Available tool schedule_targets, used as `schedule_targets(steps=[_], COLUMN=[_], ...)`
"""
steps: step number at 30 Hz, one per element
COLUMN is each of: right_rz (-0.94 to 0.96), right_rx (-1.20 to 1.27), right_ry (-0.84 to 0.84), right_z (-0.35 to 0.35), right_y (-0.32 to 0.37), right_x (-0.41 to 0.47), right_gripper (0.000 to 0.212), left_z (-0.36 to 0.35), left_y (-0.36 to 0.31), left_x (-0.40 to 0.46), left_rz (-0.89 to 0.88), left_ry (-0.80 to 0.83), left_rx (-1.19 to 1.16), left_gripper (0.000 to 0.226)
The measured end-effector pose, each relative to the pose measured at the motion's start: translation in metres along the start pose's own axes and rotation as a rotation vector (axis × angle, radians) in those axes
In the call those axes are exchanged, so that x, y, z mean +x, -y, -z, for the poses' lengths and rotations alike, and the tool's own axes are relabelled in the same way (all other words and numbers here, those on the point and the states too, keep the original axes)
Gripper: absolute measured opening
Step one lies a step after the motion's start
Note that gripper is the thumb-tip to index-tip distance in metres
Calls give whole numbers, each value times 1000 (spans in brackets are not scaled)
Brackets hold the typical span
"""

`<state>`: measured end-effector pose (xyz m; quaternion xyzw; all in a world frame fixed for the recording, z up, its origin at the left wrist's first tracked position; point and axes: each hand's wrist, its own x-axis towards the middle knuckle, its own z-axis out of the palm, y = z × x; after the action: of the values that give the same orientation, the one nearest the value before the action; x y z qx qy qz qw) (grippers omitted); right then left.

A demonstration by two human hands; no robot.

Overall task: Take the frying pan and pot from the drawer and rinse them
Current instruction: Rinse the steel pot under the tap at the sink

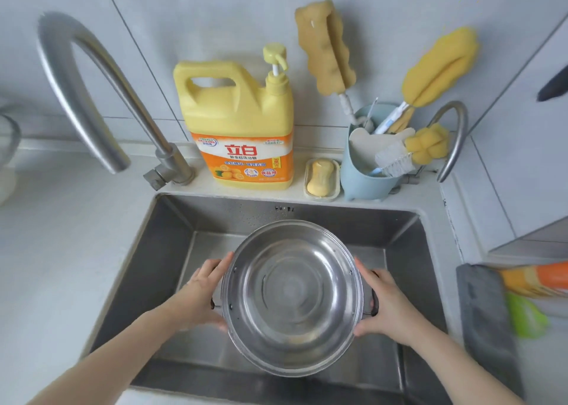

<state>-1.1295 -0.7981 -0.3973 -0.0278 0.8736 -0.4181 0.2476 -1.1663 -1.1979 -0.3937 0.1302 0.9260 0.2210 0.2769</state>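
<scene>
Stainless-steel pot, round, two dark side handles, held over the steel sink with its open mouth tipped toward the camera; a little water seems to lie in the bottom, though glare makes this uncertain. Left hand: curled round the left handle, fingers against the pot wall. Right hand: gripping the right handle likewise, thumb near the rim. Frying pan: not in view. Curved faucet: behind the sink at left, spout ending over the counter left of the basin. Yellow detergent jug with pump: on the back ledge. Soap bar in its dish: just beside the jug. Blue caddy: next along, holding sponge brushes. Grey cloth: on the counter right of the sink.
</scene>
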Motion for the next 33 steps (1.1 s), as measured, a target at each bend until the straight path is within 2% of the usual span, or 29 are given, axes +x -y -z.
schedule_targets(steps=[5, 8, 11, 12, 14, 16, 18, 20, 23, 25, 28, 33], right_rz=[205, 351, 577, 673, 891, 1072, 1197, 1275, 1370, 1379, 1294, 1224], right_rx=[-102, -250, -411, -451, -482, -493, -536, -576, -620, -636, -715, -811], right_ry=[-164, -298, -577, -688, -865, -988, -1087, -1171, -1232, -1281, -1349, -1397], right_z=[37, 61, 84, 92, 110, 131, 152, 169, 188, 199, 209, 214], right_y=[50, 80, 114, 125, 147, 172, 199, 227, 257, 267, 280, 293], right_x=[-34, -59, -81, -86, -95, -102, -110, -122, -134, -140, -153, -172], right_gripper=[130, 133, 136, 130, 103, 76, 60, 58, 72, 69, 63, 58], left_z=[38, 53, 71, 81, 104, 133, 162, 187, 214, 226, 237, 247], left_y=[-38, -65, -88, -94, -108, -124, -138, -150, -167, -177, -187, -199], left_x=[-53, -85, -111, -117, -130, -144, -158, -171, -187, -194, -201, -209], left_rz=[-81, -170, -263, -289, -369, -465, -510, -523, -540, -543, -541, -583], left_ry=[-321, -633, -998, -1106, -1303, -1451, -1570, -1668, -1750, -1792, -1832, -1806], left_rx=[6, 90, 248, 303, 414, 486, 549, 595, 646, 669, 677, 648], left_gripper=[142, 139, 118, 107, 95, 99, 111, 125, 139, 140, 136, 129])
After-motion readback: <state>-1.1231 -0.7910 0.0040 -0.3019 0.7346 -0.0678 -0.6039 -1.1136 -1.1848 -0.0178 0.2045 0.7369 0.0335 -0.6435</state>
